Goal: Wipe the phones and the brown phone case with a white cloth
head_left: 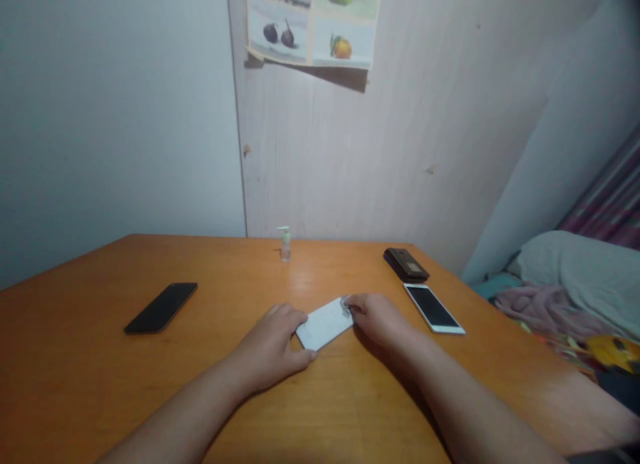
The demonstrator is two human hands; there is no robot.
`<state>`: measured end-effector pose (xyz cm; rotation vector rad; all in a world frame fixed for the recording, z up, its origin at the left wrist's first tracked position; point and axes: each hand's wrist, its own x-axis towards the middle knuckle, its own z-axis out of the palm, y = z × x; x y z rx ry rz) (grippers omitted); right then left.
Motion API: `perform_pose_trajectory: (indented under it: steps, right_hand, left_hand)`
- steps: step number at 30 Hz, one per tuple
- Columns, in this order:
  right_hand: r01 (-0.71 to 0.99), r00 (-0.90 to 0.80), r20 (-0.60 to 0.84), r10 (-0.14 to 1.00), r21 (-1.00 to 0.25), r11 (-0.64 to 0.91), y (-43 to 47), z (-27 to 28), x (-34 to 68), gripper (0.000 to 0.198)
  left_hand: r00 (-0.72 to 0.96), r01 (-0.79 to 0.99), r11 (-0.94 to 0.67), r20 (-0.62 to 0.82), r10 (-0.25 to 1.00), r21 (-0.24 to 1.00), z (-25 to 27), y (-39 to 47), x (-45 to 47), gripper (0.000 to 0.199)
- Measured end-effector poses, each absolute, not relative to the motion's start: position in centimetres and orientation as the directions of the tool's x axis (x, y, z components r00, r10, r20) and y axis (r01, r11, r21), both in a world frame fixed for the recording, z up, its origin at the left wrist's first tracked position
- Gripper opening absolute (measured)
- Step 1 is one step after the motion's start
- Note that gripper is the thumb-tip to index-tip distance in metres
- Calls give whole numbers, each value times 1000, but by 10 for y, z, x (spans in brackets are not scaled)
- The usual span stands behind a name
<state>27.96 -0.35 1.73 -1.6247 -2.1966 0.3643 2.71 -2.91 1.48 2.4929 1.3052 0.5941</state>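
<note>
A flat white phone (325, 324), apparently back side up, lies slantwise on the wooden table in front of me. My left hand (273, 344) grips its near left end, thumb on the lower edge and fingers on the upper one. At the opposite end, my right hand (376, 317) has its fingers pinched on a small grey piece (345, 307) resting against the phone's upper right corner. Whether that piece is a cloth or a part fixed to the phone is too blurred to tell.
On the table (235, 264) a black phone (163, 309) lies left, a white-framed phone (434, 309) right. Behind the latter sits a dark brown wallet-like stack (406, 265). A small clear pump bottle (285, 245) stands near the back edge. Bedding (580, 277) lies beyond the right edge.
</note>
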Motion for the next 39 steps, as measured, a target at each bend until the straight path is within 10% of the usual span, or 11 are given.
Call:
perform_pose_trajectory:
  steps: [7,15,19,27,34,39]
  right_hand:
    - [734,-39,299,953,-639,231,18,10,289,19]
    - [648,-220,624,750,-480,591,-20,16,241,16]
    - [494,-398,626,671,-470,732,-22,11,227,20]
    - [639,-142,440,887,-643,422,22,-7,264,34]
    - [850,-95,285,954,-474,227,13,1,265,20]
    - [716,-400,390,829,-432,548,-10,7,240,13]
  left_hand:
    - [528,721,-573,227,819,389,25,-32,27,29]
    - [542,665,-598,261,799,447,25,-35,31,37]
    - [478,658,-564,302,825,499,18,-31,29,34]
    - [377,565,-454,275,885,689,5,-18,28,38]
    - [242,440,-241,144,960,865,3,-13,25,40]
    - [238,396,-210,121,964,894,2,-11,25,36]
